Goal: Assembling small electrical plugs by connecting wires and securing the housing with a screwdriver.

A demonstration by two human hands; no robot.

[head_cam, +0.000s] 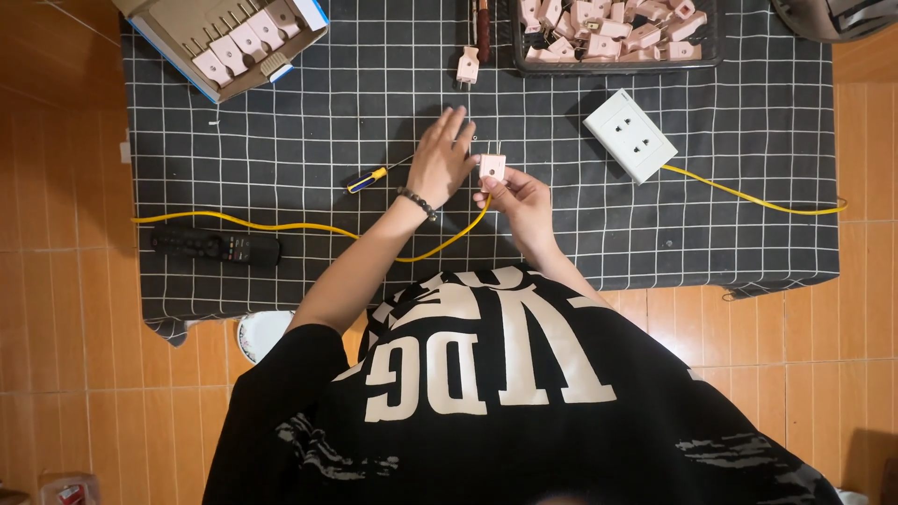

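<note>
Plug [492, 166], pale pink with two prongs up, sits pinched in the right hand [516, 198] above the black checked mat [281, 131]. Left hand [441, 157] lies flat and released on the mat, fingers spread, just beside the plug and over a screwdriver [370, 178]. A yellow cord [281, 226] runs under both hands to a white socket [630, 135]. A tray [613, 64] of plugs stands behind, a remote [217, 246] at left.
</note>
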